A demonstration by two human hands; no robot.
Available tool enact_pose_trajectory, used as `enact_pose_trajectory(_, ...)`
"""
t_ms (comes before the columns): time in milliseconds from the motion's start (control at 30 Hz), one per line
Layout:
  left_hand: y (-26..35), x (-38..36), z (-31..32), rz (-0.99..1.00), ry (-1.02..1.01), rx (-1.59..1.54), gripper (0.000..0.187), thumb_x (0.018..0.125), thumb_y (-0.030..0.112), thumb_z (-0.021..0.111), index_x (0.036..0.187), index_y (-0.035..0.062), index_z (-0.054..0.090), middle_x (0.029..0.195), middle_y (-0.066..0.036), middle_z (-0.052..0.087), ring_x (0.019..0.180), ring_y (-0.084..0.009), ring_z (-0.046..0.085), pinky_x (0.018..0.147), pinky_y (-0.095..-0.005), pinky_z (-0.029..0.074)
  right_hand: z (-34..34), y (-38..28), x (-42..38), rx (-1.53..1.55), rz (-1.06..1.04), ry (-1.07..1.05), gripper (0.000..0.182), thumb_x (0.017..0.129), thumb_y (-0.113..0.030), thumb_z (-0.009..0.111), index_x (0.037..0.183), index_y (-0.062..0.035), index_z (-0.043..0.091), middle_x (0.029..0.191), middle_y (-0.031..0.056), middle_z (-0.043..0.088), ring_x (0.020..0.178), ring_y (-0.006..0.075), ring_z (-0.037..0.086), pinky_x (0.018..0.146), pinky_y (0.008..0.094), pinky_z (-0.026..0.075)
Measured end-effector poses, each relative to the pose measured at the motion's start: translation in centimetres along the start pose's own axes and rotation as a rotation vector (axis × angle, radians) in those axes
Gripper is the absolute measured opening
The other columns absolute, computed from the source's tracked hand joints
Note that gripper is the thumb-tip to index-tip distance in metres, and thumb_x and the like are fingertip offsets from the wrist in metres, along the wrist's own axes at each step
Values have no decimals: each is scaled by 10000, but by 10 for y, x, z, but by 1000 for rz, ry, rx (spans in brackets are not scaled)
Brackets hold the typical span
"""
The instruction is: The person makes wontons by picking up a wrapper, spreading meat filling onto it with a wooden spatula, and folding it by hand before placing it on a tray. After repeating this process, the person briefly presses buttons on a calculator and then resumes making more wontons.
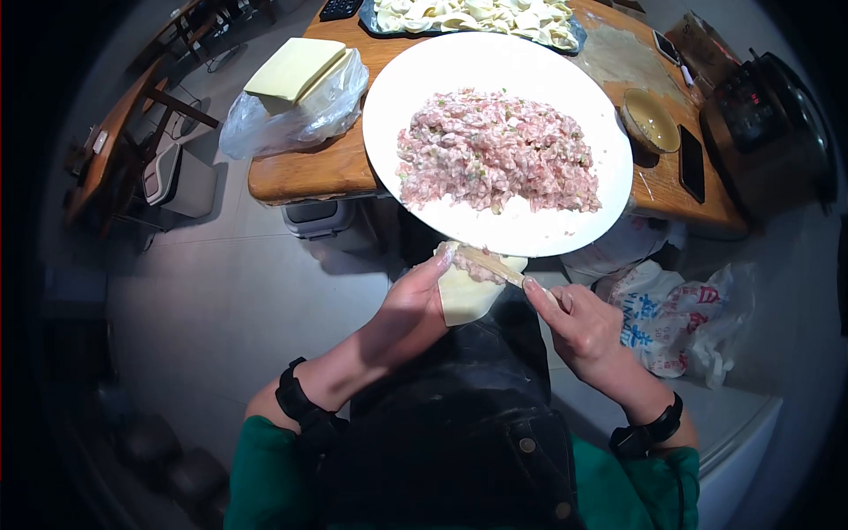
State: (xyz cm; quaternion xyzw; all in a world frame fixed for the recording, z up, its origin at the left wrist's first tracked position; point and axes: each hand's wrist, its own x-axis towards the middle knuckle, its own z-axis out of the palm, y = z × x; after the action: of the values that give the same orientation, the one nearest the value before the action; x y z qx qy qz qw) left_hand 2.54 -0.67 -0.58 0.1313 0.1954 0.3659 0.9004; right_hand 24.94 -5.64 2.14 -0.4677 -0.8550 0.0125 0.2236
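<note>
Head view: two bare hands meet just below one white plate (pixel 424 66), which juts past the near edge of the worktop (pixel 283 179). The left hand (pixel 415 288) carries one pale dough sheet (pixel 462 302), its thumb at the sheet's upper left; its other fingers are mostly hidden, so their spread cannot be told. The right hand (pixel 580 330) has its fingers closed round one flat wooden stick (pixel 496 267), whose far end lies against one smear of filling (pixel 475 270) on the sheet.

One broad mound of pink minced mix (pixel 495 150) with green flecks sits on the plate. Beyond it, at the far edge, one dark tray (pixel 389 34) bears many folded dumplings (pixel 473 14), too many to count. Toward the near left corner, stacked dough sheets (pixel 296 69) rest in one clear plastic bag (pixel 265 131). Right of the plate are one yellowish bowl (pixel 651 119) and two phones: a black phone (pixel 692 164) near the right edge and a lighter-edged phone (pixel 666 47) farther back. One dark cooker (pixel 767 132) stands at the right.
</note>
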Motion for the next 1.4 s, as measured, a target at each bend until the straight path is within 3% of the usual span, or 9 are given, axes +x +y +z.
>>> enact_pose_trajectory(167, 8, -19, -15, -11, -8, 57, 505, 985, 291, 267, 1359, -44, 214, 1369, -188, 342, 1250, -269, 386, 1079, -389, 275, -7, 5, -17, 151, 33, 30, 550, 602, 105, 588, 1118, -84, 609, 676, 51, 560, 574, 202, 569, 482, 301, 449)
enact_pose_trajectory(367, 22, -23, 6, 125, -38, 146, 482, 981, 263, 270, 1353, -41, 225, 1354, -196, 357, 1234, -305, 401, 1055, -443, 307, -27, -2, 16, 881, 371, -190, 388, 863, 27, 526, 1247, -29, 515, 647, 35, 553, 603, 67, 533, 553, 224, 439)
enact_pose_trajectory(533, 42, -5, 27, 307, -211, 328, 475, 974, 306, 289, 1350, 19, 258, 1334, -183, 382, 1229, -313, 408, 1047, -477, 313, -24, -4, 50, 1018, 450, -169, 432, 833, 66, 519, 1254, -34, 512, 672, 45, 567, 665, 84, 553, 620, 237, 452)
enact_pose_trajectory(600, 51, 3, 28, 402, -400, 367, 473, 975, 333, 266, 1364, 64, 247, 1319, -200, 390, 1243, -313, 390, 1041, -497, 308, -17, -1, 54, 630, -19, 109, 530, 724, 120, 542, 1224, -56, 547, 689, 88, 581, 654, 158, 592, 599, 263, 468)
enact_pose_trajectory(633, 51, 3, 34, 415, -394, 355, 499, 973, 352, 272, 1376, 62, 223, 1346, -209, 357, 1262, -317, 364, 1051, -489, 294, -19, -3, 55, 421, -61, 194, 578, 616, 121, 564, 1157, -80, 603, 708, 114, 583, 658, 224, 605, 569, 292, 477)
enact_pose_trajectory(733, 43, 2, 54, 455, -312, 306, 582, 958, 409, 299, 1397, 51, 167, 1397, -221, 283, 1299, -322, 307, 1071, -469, 266, -14, -9, 61, 149, -137, 420, 556, 587, 99, 579, 1102, -101, 644, 738, 96, 588, 650, 224, 599, 532, 301, 473)
enact_pose_trajectory(933, 31, 9, 46, 581, -318, 175, 644, 937, 378, 417, 1385, -20, 181, 1419, -191, 285, 1301, -270, 318, 1074, -409, 273, 10, -13, 57, 100, -86, 450, 543, 560, 61, 608, 1071, -114, 660, 801, 103, 610, 652, 229, 606, 536, 286, 481)
enact_pose_trajectory(1067, 28, 15, 46, 581, -86, 266, 512, 945, 252, 446, 1343, -30, 292, 1374, -182, 367, 1251, -256, 393, 1047, -394, 323, 17, -11, 52, 123, -82, 386, 534, 594, 67, 609, 1096, -114, 639, 920, 132, 648, 742, 234, 656, 579, 286, 517)
enact_pose_trajectory(1400, 54, 30, 40, 591, 151, 224, 441, 955, 155, 420, 1340, -2, 272, 1308, -205, 439, 1169, -265, 482, 996, -389, 400, -56, 96, 22, -151, 213, 331, 302, 728, 27, 637, 1013, -72, 651, 717, 81, 612, 634, 228, 613, 565, 308, 486)
